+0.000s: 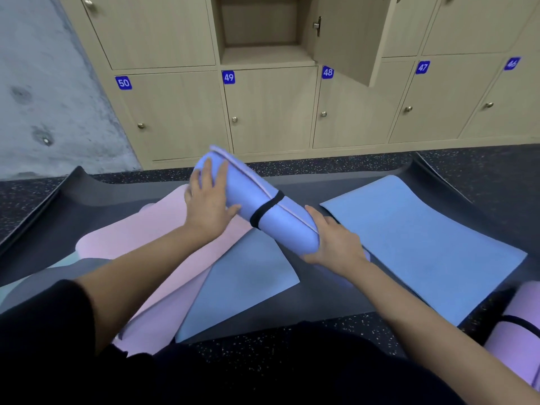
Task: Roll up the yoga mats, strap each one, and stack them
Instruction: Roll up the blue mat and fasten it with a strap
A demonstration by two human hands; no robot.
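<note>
A rolled periwinkle-blue yoga mat (248, 194) is held up at a slant above the floor, with a black strap (267, 210) around its middle. My left hand (209, 197) grips the roll's far upper end. My right hand (333, 239) grips its near lower end from beneath. Flat under it lie a pink mat (140, 244), a blue mat (242, 282) and a second blue mat (418, 238). A rolled lilac mat (520, 325) with a black strap lies at the right edge.
All mats rest on a large dark grey mat (321, 305) over speckled black flooring. Beige numbered lockers (268, 109) stand straight ahead; one upper door (347, 36) hangs open. A grey concrete wall (38, 83) is at the left.
</note>
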